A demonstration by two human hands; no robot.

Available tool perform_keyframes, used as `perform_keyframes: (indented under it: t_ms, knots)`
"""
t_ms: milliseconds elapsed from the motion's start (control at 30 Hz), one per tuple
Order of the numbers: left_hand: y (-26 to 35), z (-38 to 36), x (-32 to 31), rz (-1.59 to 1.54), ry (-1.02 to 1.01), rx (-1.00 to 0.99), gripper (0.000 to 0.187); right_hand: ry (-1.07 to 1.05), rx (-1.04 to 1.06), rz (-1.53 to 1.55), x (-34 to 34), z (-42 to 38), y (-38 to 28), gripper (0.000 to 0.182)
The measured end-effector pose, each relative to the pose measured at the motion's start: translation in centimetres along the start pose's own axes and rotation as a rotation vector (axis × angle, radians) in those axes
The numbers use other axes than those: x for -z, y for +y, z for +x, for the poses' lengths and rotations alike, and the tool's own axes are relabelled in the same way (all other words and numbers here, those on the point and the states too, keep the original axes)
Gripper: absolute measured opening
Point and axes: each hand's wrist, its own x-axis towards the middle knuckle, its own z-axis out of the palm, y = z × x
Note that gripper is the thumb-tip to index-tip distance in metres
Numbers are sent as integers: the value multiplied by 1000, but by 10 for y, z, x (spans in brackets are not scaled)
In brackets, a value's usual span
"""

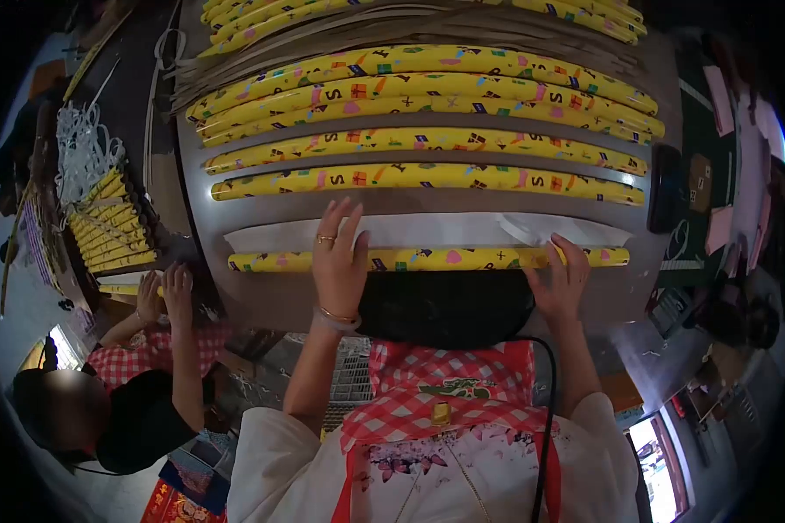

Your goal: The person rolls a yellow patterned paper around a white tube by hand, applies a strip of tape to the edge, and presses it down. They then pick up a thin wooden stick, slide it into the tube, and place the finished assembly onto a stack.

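Note:
A partly rolled sheet of yellow patterned wrapping paper [488,259] lies across the table in front of me, its white underside [410,230] showing beyond the roll. My left hand [340,266] is stretched over the left part of the roll, fingers extended toward the white side. Near the right end, my right hand [562,277] rests at the roll with its thumb and fingers apart. A curled white strip [518,231] lies on the white paper close to the right fingertips.
Several finished yellow rolls [427,176] lie in rows farther back, with brown paper strips [340,37] among them. At left, another person's hands [164,292] work beside a stack of yellow rolls [109,227] and tangled white strips [87,148]. A dark object [665,187] lies at the right edge.

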Motion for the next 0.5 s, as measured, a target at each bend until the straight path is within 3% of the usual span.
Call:
perform_keyframes:
  t_ms: [133,167,267,400,500]
  knots:
    - [-17,19,-15,23,105,66,39,54,-138,197,-3,28,10,36]
    - [-23,27,-17,24,126,65,39,64,-120,197,-1,39,14,36]
    - [-28,53,-13,144,233,-43,38,3,47,-203,4,70,30,36]
    - [-43,83,-11,235,231,-186,33,81,191,-135,-15,102,63,32]
    - [-45,90,-17,322,291,-206,32,142,178,-212,-25,116,70,32]
